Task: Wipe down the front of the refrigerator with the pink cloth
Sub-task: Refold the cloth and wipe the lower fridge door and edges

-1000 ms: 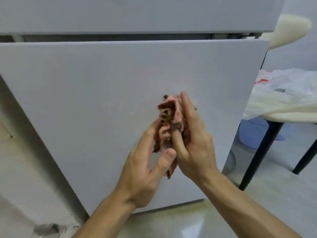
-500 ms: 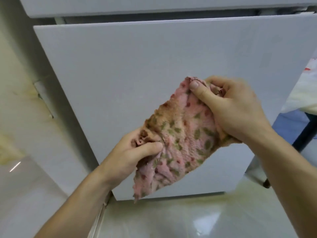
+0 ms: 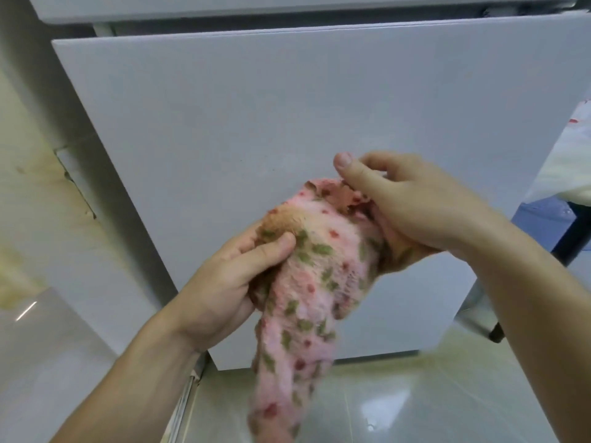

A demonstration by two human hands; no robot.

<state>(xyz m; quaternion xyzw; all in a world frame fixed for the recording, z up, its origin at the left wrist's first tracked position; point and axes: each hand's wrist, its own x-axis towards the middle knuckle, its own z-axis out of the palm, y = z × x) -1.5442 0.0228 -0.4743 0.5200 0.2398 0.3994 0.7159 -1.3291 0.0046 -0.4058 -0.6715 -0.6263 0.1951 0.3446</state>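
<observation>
Head view, mid-frame: left hand (image 3: 224,276) pinches the pink cloth (image 3: 307,314), right hand (image 3: 415,212) curls round its top, thumb lifted. Spread wide a moment ago, it now hangs bunched before the refrigerator (image 3: 287,107), probably readied for wiping.

The refrigerator (image 3: 319,123) is set on a glossy, pale tiled floor (image 3: 399,407); a dark furniture leg (image 3: 496,334) is planted on it at the right.
</observation>
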